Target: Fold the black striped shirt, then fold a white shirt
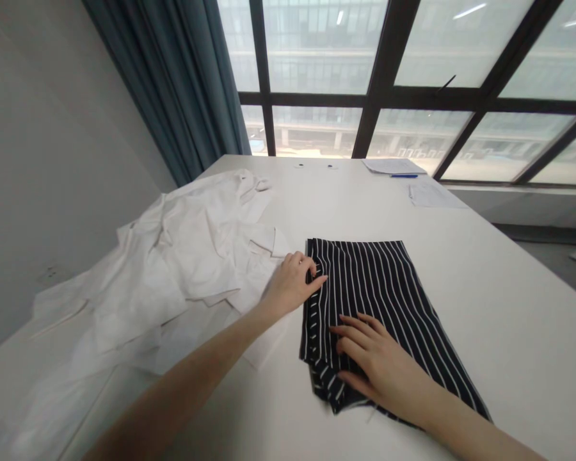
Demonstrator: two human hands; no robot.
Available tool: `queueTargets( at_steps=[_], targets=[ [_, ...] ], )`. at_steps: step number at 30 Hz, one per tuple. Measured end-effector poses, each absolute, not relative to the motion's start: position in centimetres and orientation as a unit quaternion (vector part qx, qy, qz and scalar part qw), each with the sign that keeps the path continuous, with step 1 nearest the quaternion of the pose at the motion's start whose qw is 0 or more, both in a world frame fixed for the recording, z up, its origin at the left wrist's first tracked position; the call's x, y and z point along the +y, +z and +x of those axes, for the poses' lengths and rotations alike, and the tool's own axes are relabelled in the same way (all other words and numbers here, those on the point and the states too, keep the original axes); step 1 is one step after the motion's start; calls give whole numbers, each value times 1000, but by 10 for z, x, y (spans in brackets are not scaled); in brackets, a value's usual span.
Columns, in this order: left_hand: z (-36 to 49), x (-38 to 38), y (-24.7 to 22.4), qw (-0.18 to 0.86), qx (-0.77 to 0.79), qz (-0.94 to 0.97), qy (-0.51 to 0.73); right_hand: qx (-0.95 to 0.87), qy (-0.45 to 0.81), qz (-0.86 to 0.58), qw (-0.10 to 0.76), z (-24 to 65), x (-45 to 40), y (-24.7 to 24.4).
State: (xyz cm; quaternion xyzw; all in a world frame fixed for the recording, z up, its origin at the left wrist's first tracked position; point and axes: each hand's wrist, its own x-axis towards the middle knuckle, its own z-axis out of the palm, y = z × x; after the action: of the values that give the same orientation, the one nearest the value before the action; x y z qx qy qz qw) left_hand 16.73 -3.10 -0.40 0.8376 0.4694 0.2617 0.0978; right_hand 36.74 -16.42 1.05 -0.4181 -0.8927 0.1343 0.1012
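A black cloth with white stripes [379,282] lies folded on the white table [504,307]. At its upper left edge is my left hand [292,282], thumb and fingers apart, with the fingertips touching the layered edge. My right hand [374,362] rests palm down on the lower part of the cloth, its fingers spread. Near the bottom left corner the layers are uneven and some fabric sticks out below. White garments [192,237] lie in a loose heap to the left of the striped cloth, close to my left forearm.
Papers [393,166] with a blue pen [404,176] lie at the table's far right, and another white sheet [434,195] is nearer. Behind the table are a blue curtain [187,89] and a dark-framed window [317,100]. A grey wall [43,147] stands at the left.
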Motion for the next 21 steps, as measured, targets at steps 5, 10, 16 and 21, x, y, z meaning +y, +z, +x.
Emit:
queueTargets(
  at_steps=[5,10,16,21],
  targets=[
    [179,-36,-1,76,492,839,218,-894,100,-414,138,363,-169,-2],
    [182,-25,-9,122,494,841,183,-898,51,-400,175,359,-171,-7],
    [164,-12,-10,191,492,814,245,-884,76,-393,242,355,-173,18],
    [149,-8,-17,203,486,822,219,-890,101,-373,242,342,-177,16]
  ],
)
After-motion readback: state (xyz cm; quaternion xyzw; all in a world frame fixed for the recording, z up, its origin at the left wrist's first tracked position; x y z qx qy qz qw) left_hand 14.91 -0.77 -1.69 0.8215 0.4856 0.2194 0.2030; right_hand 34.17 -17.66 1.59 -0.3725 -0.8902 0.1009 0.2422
